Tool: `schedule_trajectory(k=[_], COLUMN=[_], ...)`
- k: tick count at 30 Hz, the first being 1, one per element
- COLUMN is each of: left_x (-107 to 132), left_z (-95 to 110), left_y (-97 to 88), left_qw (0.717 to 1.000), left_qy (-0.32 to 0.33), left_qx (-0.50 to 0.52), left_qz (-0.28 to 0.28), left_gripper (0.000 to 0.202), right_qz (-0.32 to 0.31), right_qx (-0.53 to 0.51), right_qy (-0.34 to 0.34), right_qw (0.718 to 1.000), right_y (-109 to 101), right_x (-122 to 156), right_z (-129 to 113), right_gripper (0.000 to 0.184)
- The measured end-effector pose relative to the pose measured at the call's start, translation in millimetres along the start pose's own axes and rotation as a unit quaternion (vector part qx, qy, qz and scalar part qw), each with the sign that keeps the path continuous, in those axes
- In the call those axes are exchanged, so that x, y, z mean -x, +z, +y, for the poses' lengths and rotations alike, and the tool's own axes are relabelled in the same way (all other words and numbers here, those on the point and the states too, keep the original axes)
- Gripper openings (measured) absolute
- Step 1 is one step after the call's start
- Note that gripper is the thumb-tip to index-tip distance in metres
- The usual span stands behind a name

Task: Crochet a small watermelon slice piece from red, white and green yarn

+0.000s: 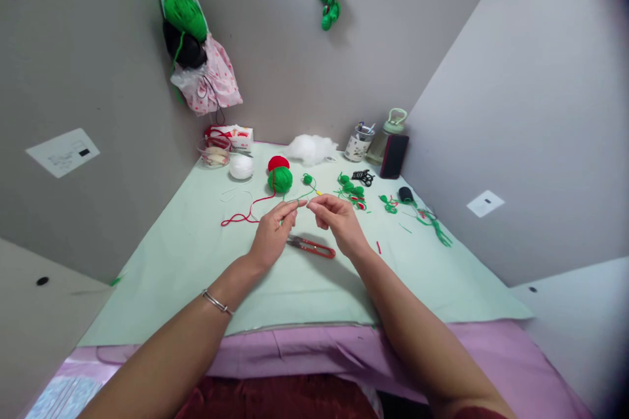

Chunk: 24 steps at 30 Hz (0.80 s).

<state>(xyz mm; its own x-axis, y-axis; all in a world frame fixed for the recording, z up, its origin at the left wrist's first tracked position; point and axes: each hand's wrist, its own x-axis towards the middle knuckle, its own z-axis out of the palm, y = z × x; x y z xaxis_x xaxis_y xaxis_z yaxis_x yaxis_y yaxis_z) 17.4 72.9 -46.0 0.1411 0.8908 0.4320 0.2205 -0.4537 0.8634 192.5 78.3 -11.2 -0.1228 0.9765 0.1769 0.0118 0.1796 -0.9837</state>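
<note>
Both my hands meet above the middle of the table, fingertips almost touching. My left hand (276, 228) is closed in a pinch, with yarn (295, 200) running at its fingers; the small piece there is too small to make out. My right hand (337, 217) is pinched around a thin tool with a yellow part (319, 192), apparently a crochet hook. Behind the hands lie a green yarn ball (280, 180) and a red yarn ball (278, 163). Below them are orange-handled thread snips (314, 247). A small green crocheted ball (307, 179) sits just beyond my fingers.
A white yarn ball (241, 167), white stuffing (311, 149), and a pen cup (359, 144) stand at the back. Green crocheted pieces (352, 190), black scissors (363, 177), a phone (394, 157) and a bottle (381, 144) are at right. Loose red yarn (238, 218) lies left.
</note>
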Motion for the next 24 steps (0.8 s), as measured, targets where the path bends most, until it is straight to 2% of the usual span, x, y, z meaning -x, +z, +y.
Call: schedule_trajectory(k=[11,24], left_x=[4.8,5.7], left_z=[-11.3,-14.3], left_y=[7.7,7.1], left_qw=[0.977,0.943], left_qy=[0.153,0.212], left_qx=[-0.149,-0.251], left_qz=[0.026,0.052], left_gripper=[0.040,0.042], right_qz=[-0.019,-0.029], right_qx=[0.030,0.046], right_qy=[-0.013,-0.020], right_qw=[0.999,0.998], right_y=[4.2,3.9], right_x=[2.6,3.1], right_z=[-2.0,-1.6], right_gripper=[0.040,0.041])
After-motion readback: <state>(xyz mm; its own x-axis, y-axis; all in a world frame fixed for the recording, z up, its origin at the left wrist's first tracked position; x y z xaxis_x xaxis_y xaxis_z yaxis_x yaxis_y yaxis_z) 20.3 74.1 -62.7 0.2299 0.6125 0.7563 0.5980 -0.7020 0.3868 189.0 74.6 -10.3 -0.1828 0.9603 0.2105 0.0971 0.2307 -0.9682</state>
